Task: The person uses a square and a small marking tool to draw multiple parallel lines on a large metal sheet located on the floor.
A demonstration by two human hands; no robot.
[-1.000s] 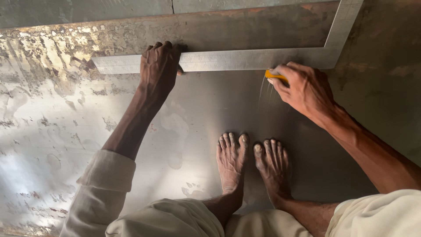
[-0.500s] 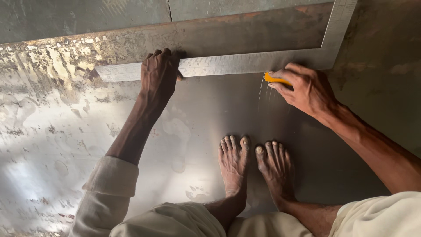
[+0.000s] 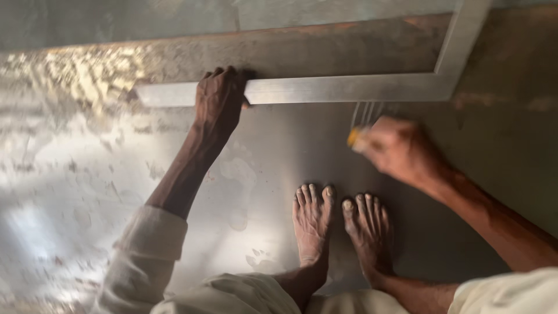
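Head camera looks down: the left hand [image 3: 218, 102] presses flat, fingers [image 3: 224, 75] spread, on a long silver L-shaped metal square [image 3: 325, 89] lying left-to-right across the grey metal sheet [image 3: 87, 174], its short leg pointing far at right. Just nearer, the blurred right hand [image 3: 398, 148] curls closed around a small yellow-tipped marking tool [image 3: 353, 137].

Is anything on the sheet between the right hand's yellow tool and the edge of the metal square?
Nothing visible. The right hand with its yellow tool sits just below the metal square, bare metal sheet between them. The left hand presses the square farther left.
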